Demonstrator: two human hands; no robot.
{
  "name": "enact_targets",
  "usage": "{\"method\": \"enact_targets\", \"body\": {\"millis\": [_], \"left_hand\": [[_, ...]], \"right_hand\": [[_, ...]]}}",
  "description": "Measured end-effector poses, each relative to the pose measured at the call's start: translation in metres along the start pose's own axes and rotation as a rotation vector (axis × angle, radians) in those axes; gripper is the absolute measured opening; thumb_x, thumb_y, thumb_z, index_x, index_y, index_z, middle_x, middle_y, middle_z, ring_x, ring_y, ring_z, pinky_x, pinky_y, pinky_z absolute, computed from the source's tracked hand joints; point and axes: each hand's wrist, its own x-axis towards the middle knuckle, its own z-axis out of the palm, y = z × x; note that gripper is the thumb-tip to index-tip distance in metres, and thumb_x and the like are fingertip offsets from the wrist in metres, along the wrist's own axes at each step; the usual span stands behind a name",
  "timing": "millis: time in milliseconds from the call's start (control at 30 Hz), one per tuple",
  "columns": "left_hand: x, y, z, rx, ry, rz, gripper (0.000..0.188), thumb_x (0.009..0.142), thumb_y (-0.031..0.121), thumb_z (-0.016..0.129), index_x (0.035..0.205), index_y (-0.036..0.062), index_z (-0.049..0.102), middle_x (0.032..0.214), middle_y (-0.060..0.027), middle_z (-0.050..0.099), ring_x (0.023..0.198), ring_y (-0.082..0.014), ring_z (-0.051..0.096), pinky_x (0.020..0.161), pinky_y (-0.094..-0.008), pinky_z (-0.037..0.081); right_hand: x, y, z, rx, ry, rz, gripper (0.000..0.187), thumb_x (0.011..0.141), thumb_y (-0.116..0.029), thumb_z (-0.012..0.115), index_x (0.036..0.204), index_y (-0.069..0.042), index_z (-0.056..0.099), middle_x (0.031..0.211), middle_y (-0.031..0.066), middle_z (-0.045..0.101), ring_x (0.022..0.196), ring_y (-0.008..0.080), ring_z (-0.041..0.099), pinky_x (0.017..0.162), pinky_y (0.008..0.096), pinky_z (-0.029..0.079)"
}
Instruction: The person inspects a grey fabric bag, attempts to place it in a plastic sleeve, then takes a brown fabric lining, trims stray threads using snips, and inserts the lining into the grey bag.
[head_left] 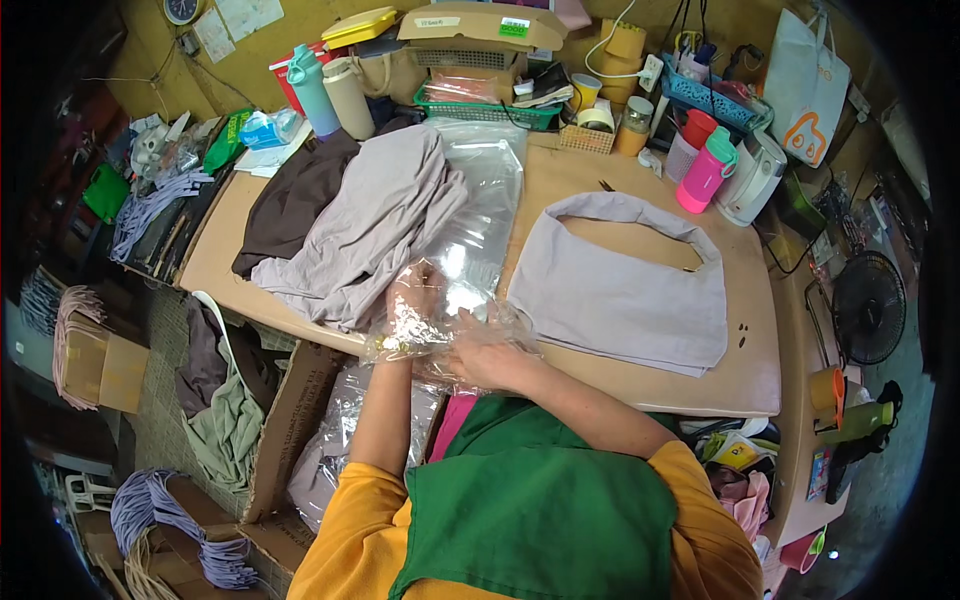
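Clear film (517, 333) over left hand (414, 292), against right hand (482, 352); glare hides fingers, cannot tell whether either pinches. Lilac bag (622, 308) on desk (550, 175), between two and three o'clock from right hand, nearer one; long axis roughly ten-to-four.

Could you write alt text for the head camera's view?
A person's left hand and right hand handle clear plastic at the near edge of a table. A pale bag lies flat to the right, crumpled cloth to the left.

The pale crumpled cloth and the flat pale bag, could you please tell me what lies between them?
In the head view, clear plastic lies between the cloth and the bag, plus a narrow strip of tabletop.
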Motion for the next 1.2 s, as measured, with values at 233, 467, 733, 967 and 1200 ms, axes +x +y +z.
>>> {"method": "enact_targets", "body": {"millis": [233,467,733,967,1200], "left_hand": [[0.016,-0.047,0.032,-0.476,0.227,-0.081,0.032,0.092,0.032,0.059,0.099,0.0013,0.063,0.088,-0.0202,0.066,0.077,-0.0343,0.062,0.068,-0.0428,0.050],[0.017,-0.052,0.021,0.050,-0.165,-0.043,0.040,0.085,0.029,0.064,0.112,0.0001,0.061,0.104,-0.0242,0.064,0.099,-0.0364,0.062,0.086,-0.0454,0.046],[0.008,-0.072,0.052,-0.119,0.102,0.206,0.035,0.093,0.026,0.057,0.113,-0.0024,0.059,0.108,-0.0210,0.063,0.102,-0.0320,0.060,0.091,-0.0374,0.045],[0.033,-0.009,0.033,-0.350,-0.066,-0.390,0.043,0.092,0.037,0.060,0.105,-0.0042,0.060,0.092,-0.0211,0.064,0.074,-0.0325,0.056,0.075,-0.0401,0.047],[0.009,-0.068,0.026,-0.362,0.124,-0.163,0.037,0.091,0.032,0.060,0.111,0.0008,0.061,0.103,-0.0260,0.064,0.096,-0.0418,0.060,0.083,-0.0450,0.047]], "right_hand": [[0.026,-0.004,0.026,0.311,0.767,-0.083,0.041,0.083,-0.007,0.051,0.123,0.002,0.047,0.134,0.0260,0.045,0.132,0.0431,0.035,0.108,0.0474,0.030],[0.044,0.004,0.007,0.480,0.907,-0.135,0.055,0.083,-0.002,0.045,0.137,0.003,0.031,0.149,0.0318,0.018,0.137,0.0461,0.025,0.114,0.0448,0.023],[0.038,0.004,0.017,0.268,0.927,-0.036,0.062,0.083,-0.005,0.045,0.142,0.003,0.026,0.151,0.0319,0.014,0.140,0.0446,0.021,0.114,0.0475,0.021],[0.090,0.060,0.050,0.809,0.979,0.010,0.052,0.088,-0.005,0.042,0.138,0.006,0.032,0.138,0.0288,0.040,0.130,0.0365,0.040,0.110,0.0386,0.030],[0.088,0.007,0.011,0.606,0.755,0.168,0.048,0.088,-0.011,0.047,0.135,-0.003,0.041,0.116,0.0193,0.061,0.114,0.0337,0.054,0.098,0.0421,0.037]]}}
